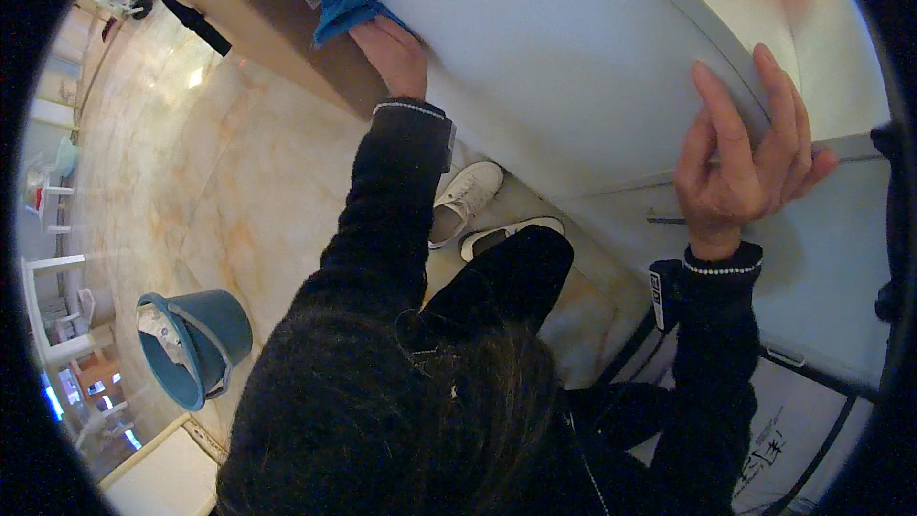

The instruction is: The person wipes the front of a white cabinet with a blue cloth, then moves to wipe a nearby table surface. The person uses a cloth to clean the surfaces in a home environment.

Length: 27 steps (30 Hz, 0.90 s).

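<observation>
A: Cloth status?
B: Blue cloth (340, 11), fairly saturated, bunched rather than flat. Creases run through it, with a loose corner flaring out on the left. Part of it is hidden under the fingers, so full outline can't be told.
A: Where is it?
B: Top of view, left of centre. Near the upper left of the large pale panel (535, 57), beside the brown box (253, 14). Can't confirm whether cloth touches the panel.
A: Left hand?
B: Left hand (394, 55) has the cloth, fingers together and curled over it. Grip tightness can't be told. Arm reaches up from below in a dark sleeve with a beaded cuff.
A: Right?
B: Right hand (743, 158) is raised near the panel's right end, fingers spread and loosely bent, nothing in it. Can't tell if any fingertip meets the panel.
A: Anything around?
B: Blue-green bucket (224, 325) on the marbled floor (258, 172) at lower left, tilted in view, pale item (159, 330) inside. Light shoes (471, 189) close to the panel's lower edge.
</observation>
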### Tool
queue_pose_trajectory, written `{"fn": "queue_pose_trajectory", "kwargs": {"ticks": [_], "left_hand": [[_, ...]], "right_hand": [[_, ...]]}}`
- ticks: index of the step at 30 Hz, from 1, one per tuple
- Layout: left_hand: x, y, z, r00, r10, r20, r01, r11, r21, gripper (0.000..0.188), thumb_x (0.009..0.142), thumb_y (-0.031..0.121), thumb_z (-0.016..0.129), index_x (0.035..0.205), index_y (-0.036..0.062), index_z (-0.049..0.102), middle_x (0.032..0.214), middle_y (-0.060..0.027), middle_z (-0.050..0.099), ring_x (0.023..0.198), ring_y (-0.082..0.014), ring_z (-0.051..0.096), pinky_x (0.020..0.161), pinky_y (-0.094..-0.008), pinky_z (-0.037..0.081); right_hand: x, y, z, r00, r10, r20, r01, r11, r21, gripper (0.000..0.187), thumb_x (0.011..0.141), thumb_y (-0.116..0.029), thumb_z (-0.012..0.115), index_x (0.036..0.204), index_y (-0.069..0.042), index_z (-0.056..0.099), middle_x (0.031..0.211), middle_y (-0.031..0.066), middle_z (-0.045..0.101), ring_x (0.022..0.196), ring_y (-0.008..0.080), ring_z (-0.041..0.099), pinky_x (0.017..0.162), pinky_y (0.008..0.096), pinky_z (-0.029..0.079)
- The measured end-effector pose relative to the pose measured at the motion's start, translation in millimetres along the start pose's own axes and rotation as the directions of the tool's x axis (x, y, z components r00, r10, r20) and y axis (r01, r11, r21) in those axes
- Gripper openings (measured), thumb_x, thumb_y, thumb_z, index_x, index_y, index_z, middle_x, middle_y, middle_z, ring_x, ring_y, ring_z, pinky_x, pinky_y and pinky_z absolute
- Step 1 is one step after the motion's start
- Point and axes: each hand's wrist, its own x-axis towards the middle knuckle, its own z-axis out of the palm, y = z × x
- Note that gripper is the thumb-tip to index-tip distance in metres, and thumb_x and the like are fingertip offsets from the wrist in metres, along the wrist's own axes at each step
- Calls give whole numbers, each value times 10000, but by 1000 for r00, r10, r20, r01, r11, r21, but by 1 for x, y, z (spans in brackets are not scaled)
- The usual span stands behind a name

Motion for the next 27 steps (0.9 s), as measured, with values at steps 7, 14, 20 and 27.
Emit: {"fn": "queue_pose_trajectory", "kwargs": {"ticks": [7,14,20,27], "left_hand": [[59,8,-26,907,18,421,-161,938,306,390,910,83,409,1253,-102,405,1297,-350,386,1178,-507,353,1048,-525,249],[-17,64,-27,986,131,105,-104,968,-230,326,916,51,419,1222,-57,458,1268,-280,440,1155,-465,387,1038,-493,266],[-142,5,-11,877,-382,291,423,902,-90,180,953,138,441,1028,-18,490,993,-191,532,891,-350,478,821,-459,389],[-130,-128,43,799,-565,207,602,737,-309,169,971,197,439,891,78,528,852,-62,536,792,-194,495,724,-326,422]], "right_hand": [[1,1,3,998,-38,-59,38,999,-9,353,688,-61,626,934,-279,755,1217,-5,617,1092,164,537,1044,307,258],[2,2,3,998,-45,-37,45,999,-3,302,713,-73,659,920,-269,759,1216,0,615,1092,162,539,1029,288,255],[1,4,3,997,-79,-18,78,997,-16,290,729,-74,671,934,-259,758,1233,10,603,1093,158,540,1018,284,255],[2,14,4,990,-137,-9,137,990,29,294,731,-71,670,941,-257,757,1232,19,605,1060,137,545,957,278,276]]}}
